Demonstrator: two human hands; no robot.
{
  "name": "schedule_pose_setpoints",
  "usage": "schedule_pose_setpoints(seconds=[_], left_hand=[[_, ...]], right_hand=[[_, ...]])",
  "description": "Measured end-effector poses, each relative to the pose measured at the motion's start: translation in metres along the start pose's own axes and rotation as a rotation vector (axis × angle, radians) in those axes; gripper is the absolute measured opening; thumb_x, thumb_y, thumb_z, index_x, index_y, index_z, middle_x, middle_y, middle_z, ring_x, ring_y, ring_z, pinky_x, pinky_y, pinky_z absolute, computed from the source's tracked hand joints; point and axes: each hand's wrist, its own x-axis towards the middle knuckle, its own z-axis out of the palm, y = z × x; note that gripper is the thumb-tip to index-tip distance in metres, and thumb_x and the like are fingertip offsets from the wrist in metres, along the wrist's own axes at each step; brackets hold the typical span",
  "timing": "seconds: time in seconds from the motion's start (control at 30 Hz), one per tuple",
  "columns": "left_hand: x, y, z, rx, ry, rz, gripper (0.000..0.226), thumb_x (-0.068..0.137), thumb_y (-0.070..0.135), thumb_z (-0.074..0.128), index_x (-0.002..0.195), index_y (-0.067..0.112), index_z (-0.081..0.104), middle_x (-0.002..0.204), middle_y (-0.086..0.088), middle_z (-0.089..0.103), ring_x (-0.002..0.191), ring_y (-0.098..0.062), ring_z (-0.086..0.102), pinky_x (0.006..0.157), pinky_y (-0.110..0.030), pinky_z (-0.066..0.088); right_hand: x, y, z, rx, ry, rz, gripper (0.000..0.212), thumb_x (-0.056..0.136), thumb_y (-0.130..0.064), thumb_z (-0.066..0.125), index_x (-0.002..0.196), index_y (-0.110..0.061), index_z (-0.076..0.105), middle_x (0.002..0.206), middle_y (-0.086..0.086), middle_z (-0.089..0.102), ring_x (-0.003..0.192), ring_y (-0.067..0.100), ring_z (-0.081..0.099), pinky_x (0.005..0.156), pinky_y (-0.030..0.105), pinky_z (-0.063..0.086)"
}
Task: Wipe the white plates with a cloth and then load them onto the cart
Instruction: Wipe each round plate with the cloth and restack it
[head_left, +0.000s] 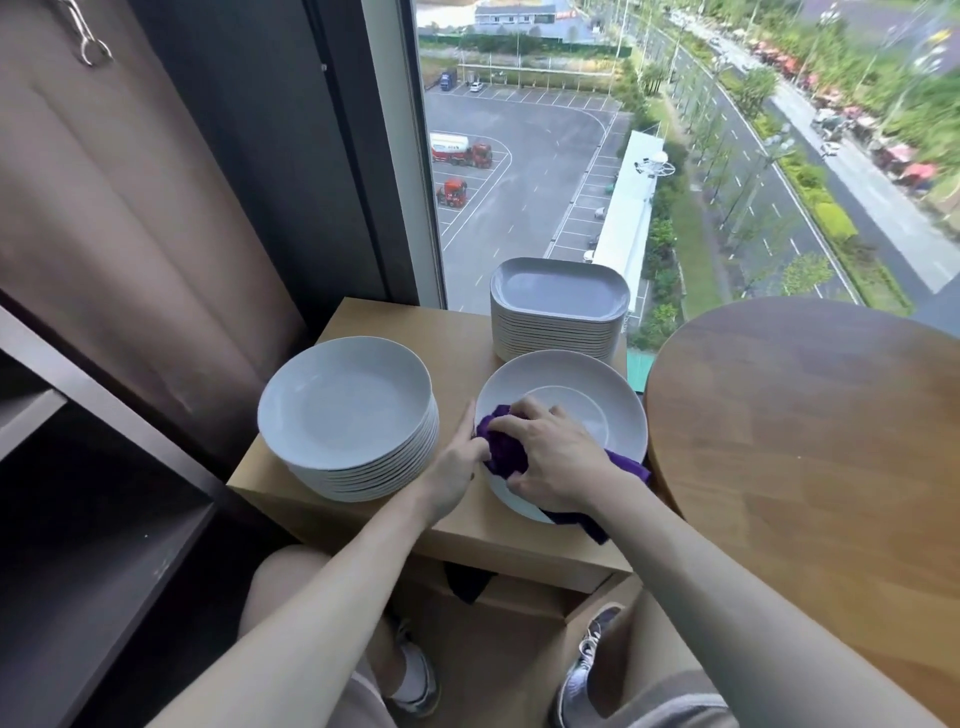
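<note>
A single round white plate (597, 395) lies on the small wooden side table (358, 317), at its right side. My right hand (550, 457) grips a bunched purple cloth (506, 449) and presses it onto the plate's near left part. My left hand (460, 457) holds the plate's left rim, thumb on the edge beside the cloth. A tall stack of round white plates (348, 415) stands to the left. A stack of squarish white plates (558, 306) stands behind, by the window.
A round wooden table (810, 441) sits close on the right, its edge next to the plate. A dark shelf unit (104, 493) and brown curtain (130, 218) fill the left. A full-height window (675, 156) is right behind the side table.
</note>
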Motion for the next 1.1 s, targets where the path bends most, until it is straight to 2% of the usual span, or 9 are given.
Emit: schedule_pose_setpoints(seconds=[0.07,0.17,0.27,0.43,0.63,0.73,0.8,0.87,1.1], left_hand=[[0.001,-0.002,0.003,0.045,0.044,0.01,0.081,0.093,0.034,0.045,0.165,0.04,0.007,0.16,0.018,0.032,0.143,-0.011,0.034,0.121,-0.04,0.026],[0.005,-0.006,0.005,0.113,0.137,0.022,0.067,0.103,0.032,0.043,0.164,0.041,0.016,0.154,0.019,0.041,0.137,-0.006,0.039,0.115,-0.033,0.031],[0.007,-0.011,0.008,0.13,0.195,0.037,0.07,0.102,0.018,0.046,0.164,0.039,0.021,0.154,0.012,0.049,0.138,-0.011,0.049,0.119,-0.041,0.039],[0.009,-0.009,0.006,0.143,0.205,0.046,0.078,0.099,0.015,0.049,0.164,0.043,0.016,0.154,0.013,0.047,0.134,-0.006,0.051,0.117,-0.037,0.041],[0.013,-0.01,0.004,0.104,0.193,0.046,0.081,0.095,0.01,0.051,0.162,0.043,0.022,0.148,0.015,0.052,0.128,-0.001,0.054,0.108,-0.028,0.047],[0.013,-0.01,0.004,0.083,0.19,0.047,0.08,0.094,0.01,0.052,0.162,0.043,0.025,0.144,0.017,0.053,0.128,0.001,0.053,0.106,-0.027,0.048],[0.014,-0.011,0.004,0.08,0.192,0.057,0.08,0.094,0.009,0.053,0.162,0.042,0.026,0.141,0.021,0.052,0.126,0.006,0.052,0.101,-0.022,0.047],[0.015,-0.011,0.004,0.079,0.194,0.066,0.078,0.095,0.009,0.053,0.162,0.04,0.027,0.142,0.021,0.053,0.126,0.007,0.052,0.098,-0.017,0.047],[0.009,-0.013,-0.002,0.015,0.154,0.091,0.074,0.101,0.004,0.059,0.163,0.03,0.029,0.156,0.007,0.048,0.137,-0.005,0.051,0.11,-0.024,0.047]], right_hand=[[-0.009,0.0,-0.005,-0.062,-0.063,-0.001,0.056,0.088,-0.041,0.063,0.142,-0.037,0.048,0.131,-0.002,0.043,0.108,0.029,0.044,0.091,0.04,0.043],[-0.021,0.004,-0.012,-0.19,-0.118,0.037,0.048,0.087,-0.043,0.064,0.132,-0.033,0.053,0.113,-0.002,0.038,0.1,0.028,0.042,0.079,0.038,0.039],[-0.031,0.012,-0.021,-0.254,-0.154,0.113,0.039,0.085,-0.038,0.062,0.123,-0.031,0.056,0.103,-0.003,0.035,0.096,0.027,0.041,0.071,0.036,0.036],[-0.036,0.038,-0.04,-0.28,-0.142,0.282,0.038,0.084,-0.032,0.06,0.121,-0.028,0.055,0.114,0.001,0.041,0.105,0.028,0.042,0.078,0.04,0.046],[0.0,0.049,-0.042,-0.36,0.008,0.355,0.029,0.086,-0.014,0.055,0.114,-0.02,0.053,0.132,0.007,0.038,0.114,0.034,0.042,0.076,0.041,0.039],[0.015,0.055,-0.035,-0.338,0.126,0.299,0.042,0.088,-0.018,0.057,0.13,-0.02,0.051,0.137,0.01,0.038,0.118,0.038,0.044,0.082,0.042,0.043],[0.023,0.055,-0.028,-0.258,0.183,0.24,0.055,0.09,-0.023,0.058,0.143,-0.025,0.046,0.144,0.01,0.039,0.12,0.038,0.047,0.095,0.044,0.045],[0.03,0.049,-0.023,-0.148,0.215,0.203,0.06,0.091,-0.026,0.06,0.148,-0.031,0.044,0.15,0.006,0.039,0.126,0.036,0.046,0.103,0.043,0.043],[0.038,0.013,-0.006,-0.065,0.112,0.095,0.06,0.085,-0.03,0.065,0.142,-0.04,0.05,0.147,-0.007,0.042,0.118,0.029,0.045,0.097,0.043,0.043]])
